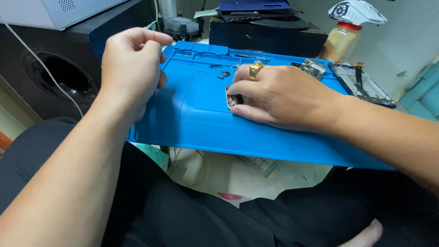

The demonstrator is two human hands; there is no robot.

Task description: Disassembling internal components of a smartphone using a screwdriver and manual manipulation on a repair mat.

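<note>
A blue repair mat (196,123) lies across my lap. My right hand (279,96), wearing a gold ring, rests on the mat's middle and pinches a small silver phone part (231,99) between thumb and fingers. My left hand (130,64) hovers raised over the mat's left end, fingers curled together; whether something tiny sits between the fingertips cannot be told. Small screws and dark bits (224,73) lie on the mat just beyond my right hand.
A phone frame (361,84) and a circuit board (313,67) lie at the mat's far right. A jar with a white cap (343,39) stands behind them. A black speaker box (55,73) is at left, a dark box (270,32) at back.
</note>
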